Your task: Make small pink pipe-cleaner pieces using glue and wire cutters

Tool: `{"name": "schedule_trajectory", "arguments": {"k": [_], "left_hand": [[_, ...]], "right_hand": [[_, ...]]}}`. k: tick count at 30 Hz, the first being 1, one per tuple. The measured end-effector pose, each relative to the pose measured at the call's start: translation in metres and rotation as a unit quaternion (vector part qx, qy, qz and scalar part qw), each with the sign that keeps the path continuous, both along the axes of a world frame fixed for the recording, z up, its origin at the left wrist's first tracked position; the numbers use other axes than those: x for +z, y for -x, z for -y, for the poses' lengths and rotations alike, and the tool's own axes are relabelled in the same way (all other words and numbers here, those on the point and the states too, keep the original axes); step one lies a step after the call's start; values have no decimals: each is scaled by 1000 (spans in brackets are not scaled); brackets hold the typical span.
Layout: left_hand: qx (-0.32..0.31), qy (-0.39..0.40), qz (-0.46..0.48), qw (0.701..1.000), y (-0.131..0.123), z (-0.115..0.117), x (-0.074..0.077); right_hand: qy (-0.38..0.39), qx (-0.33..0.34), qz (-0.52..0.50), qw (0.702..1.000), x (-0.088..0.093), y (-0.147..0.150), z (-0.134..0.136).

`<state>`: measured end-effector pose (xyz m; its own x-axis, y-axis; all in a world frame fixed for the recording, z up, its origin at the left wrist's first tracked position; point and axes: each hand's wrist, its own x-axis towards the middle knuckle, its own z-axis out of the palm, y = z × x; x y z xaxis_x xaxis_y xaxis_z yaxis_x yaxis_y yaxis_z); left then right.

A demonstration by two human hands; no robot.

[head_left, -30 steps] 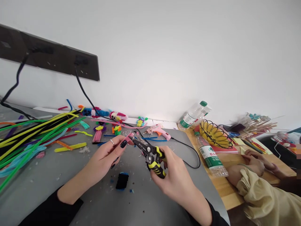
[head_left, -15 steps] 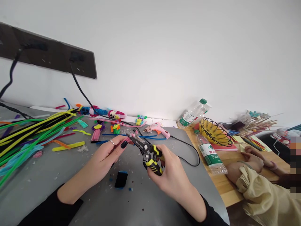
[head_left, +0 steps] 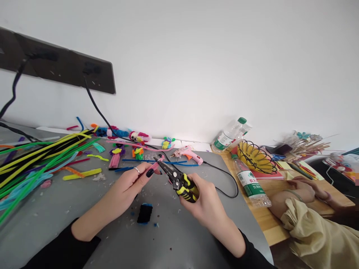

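Observation:
My left hand (head_left: 129, 186) is closed on a pink pipe cleaner piece (head_left: 153, 166), pinched between thumb and fingers. In my right hand (head_left: 209, 201) are yellow-and-black wire strippers (head_left: 179, 179), fingers wrapped round the handles. Their jaw tips meet the far end of the pink piece; whether the jaws bite into it I cannot tell. Below the hands, a black fuzzy rectangle (head_left: 145, 213) with blue edges lies on the grey table (head_left: 134, 248). Beyond them rest a pink hot glue gun (head_left: 190, 154) and blue pipe cleaners (head_left: 174, 163).
Many coloured pipe cleaners (head_left: 42, 164) lie at left. Small pipe cleaner figures (head_left: 114, 157) line the back. Two water bottles (head_left: 249, 183) and a yellow wire basket (head_left: 256, 158) are at right, near a co-worker's hands (head_left: 303, 188). A black cord (head_left: 237, 186) loops across the table.
The wire strippers and my right hand have shifted slightly right. My left hand has moved a little right too, still holding the pink piece, more of which now shows. The co-worker's hands moved slightly.

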<state>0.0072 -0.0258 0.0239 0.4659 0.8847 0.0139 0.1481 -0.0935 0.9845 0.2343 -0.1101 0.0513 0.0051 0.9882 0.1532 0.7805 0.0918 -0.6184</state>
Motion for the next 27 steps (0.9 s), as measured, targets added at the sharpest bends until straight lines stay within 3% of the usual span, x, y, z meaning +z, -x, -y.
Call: {"name": "schedule_trajectory", "arguments": {"k": [12, 21, 27], "left_hand": [[-1, 40, 28, 999, 5, -1, -13], [121, 95, 49, 987, 3, -3, -4], [111, 53, 55, 991, 2, -8, -1]], "right_hand": [[27, -12, -69, 997, 7, -3, -1], [28, -22, 99, 994, 2, -8, 4], [55, -15, 150, 987, 6, -15, 3]]}}
